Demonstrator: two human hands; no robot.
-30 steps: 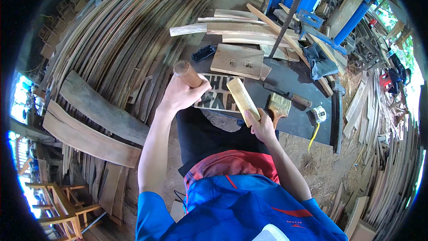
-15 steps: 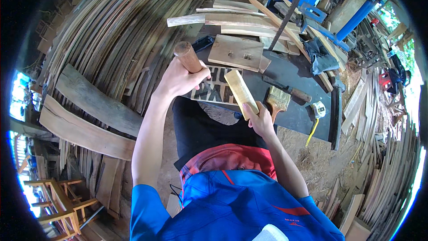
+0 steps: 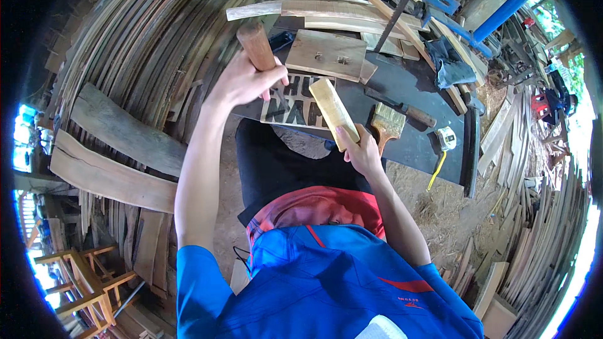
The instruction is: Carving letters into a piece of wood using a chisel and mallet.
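My left hand (image 3: 242, 81) is closed around a thick, round wooden tool handle (image 3: 255, 47) that sticks up above the fist. The lower end of that tool is hidden behind the hand. Just below and to the right lies a light board with dark cut-out letter shapes (image 3: 292, 114), at the near edge of the dark table (image 3: 418, 157). In my right hand (image 3: 363, 150) is a squared, pale wooden block (image 3: 330, 107), gripped by its near end and slanting over the board's right side. A wide paintbrush (image 3: 388, 120) lies right of that hand.
Beyond the brush lies a flat tool with a wooden handle (image 3: 419, 116). A tape measure (image 3: 446, 138) with yellow tape pulled out sits at the right. Farther back are a wooden plank with two holes (image 3: 326, 56), long boards (image 3: 348, 9) and a vertical saw blade (image 3: 405, 6).
The view has shifted slightly, so most things sit a little higher and further left. Both hands keep their holds on the tool handle and the wooden block.
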